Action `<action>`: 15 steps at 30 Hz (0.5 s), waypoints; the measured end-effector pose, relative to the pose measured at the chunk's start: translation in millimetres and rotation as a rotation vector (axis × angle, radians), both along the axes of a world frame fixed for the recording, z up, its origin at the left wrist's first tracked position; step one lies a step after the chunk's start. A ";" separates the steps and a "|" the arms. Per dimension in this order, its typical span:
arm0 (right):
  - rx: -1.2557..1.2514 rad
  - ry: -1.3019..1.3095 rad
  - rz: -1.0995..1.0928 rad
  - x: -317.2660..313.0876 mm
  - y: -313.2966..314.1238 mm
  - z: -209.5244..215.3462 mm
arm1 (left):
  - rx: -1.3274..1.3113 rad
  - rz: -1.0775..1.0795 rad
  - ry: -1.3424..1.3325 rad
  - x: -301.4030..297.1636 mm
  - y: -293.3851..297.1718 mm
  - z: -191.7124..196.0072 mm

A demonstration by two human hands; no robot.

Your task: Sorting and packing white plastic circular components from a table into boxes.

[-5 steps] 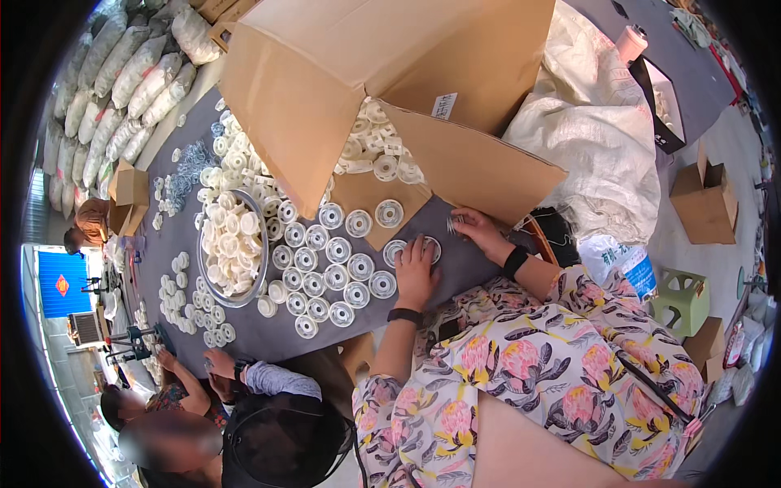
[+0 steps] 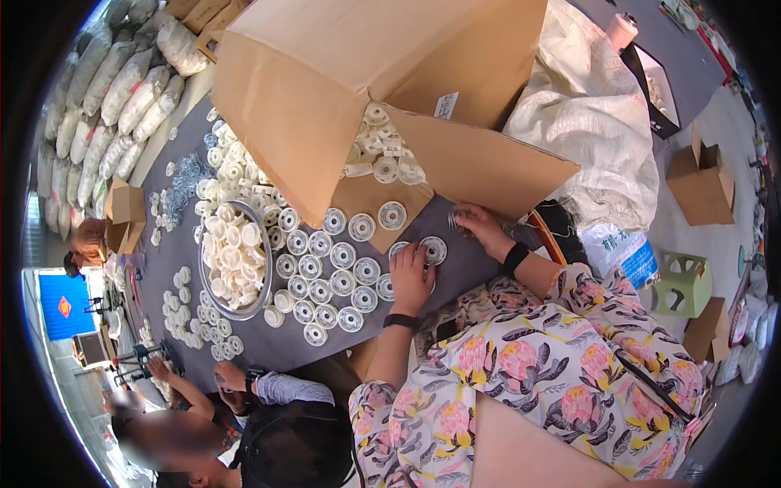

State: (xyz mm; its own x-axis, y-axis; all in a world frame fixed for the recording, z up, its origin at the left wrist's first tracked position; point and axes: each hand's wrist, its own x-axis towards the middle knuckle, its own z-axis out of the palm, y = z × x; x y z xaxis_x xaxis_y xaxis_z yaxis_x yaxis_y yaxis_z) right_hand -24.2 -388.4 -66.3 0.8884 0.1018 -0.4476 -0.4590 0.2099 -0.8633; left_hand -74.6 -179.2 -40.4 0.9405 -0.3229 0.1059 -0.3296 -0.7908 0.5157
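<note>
Discs (image 2: 366, 269) lie flat on the bench (image 2: 268, 343), seemingly to keep their centres reachable. In the head view, the left hand (image 2: 413, 281), fingers loosely spread, touches nearby ones, probably steadying them; the right hand (image 2: 482, 230) pinches thin metal pieces (image 2: 452, 220).

Touching white wheels (image 2: 440, 250) with the left grip (image 2: 412, 281); holding small shiny pieces (image 2: 452, 220) in the right grip (image 2: 480, 229), near a cardboard box (image 2: 476, 163).

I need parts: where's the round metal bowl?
In the head view's left half, the round silver metal bowl, heaped with cream plastic parts, sits on the dark grey tabletop, just left of the white-and-silver discs.
</note>
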 end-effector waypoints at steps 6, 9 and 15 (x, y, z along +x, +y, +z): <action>-0.019 0.070 -0.138 -12.6 19.1 3.8 | 0.181 -0.336 -0.039 0.8 9.5 -1.8; -0.003 0.131 -0.144 -15.9 30.3 8.1 | 0.186 -0.371 -0.042 6.6 14.1 -5.2; 0.058 0.167 -0.303 -22.8 32.5 15.9 | -0.216 -0.291 -0.034 45.3 43.4 14.3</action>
